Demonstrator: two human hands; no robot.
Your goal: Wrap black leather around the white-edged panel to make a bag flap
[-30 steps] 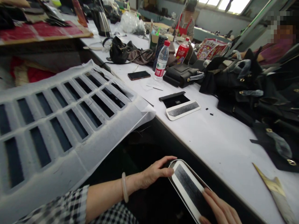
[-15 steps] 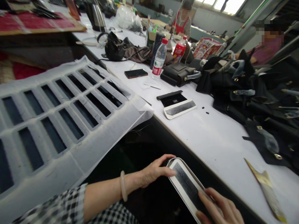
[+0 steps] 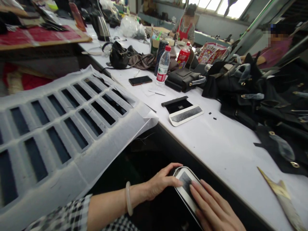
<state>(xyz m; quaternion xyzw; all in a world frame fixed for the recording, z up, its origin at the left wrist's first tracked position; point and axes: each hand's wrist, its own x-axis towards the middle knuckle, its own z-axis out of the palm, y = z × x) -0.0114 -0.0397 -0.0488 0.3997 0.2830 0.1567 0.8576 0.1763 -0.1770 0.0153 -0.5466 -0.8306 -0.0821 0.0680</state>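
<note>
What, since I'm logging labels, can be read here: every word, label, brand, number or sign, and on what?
None legible.
Clear bottle: white characters on red, too blurred.
Red bottle: pale lettering, too blurred.
Red patterned package: markings, too blurred.
Black piece: pale tag, too small.
Held piece: no text visible.

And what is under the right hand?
A long, white-edged panel with a dark grey centre. Its far end shows; the bare right hand covers much of the rest.

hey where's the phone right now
In the head view, the phone lies on the white table in the upper half, a little left of centre, just left of the red-capped water bottle.
</note>
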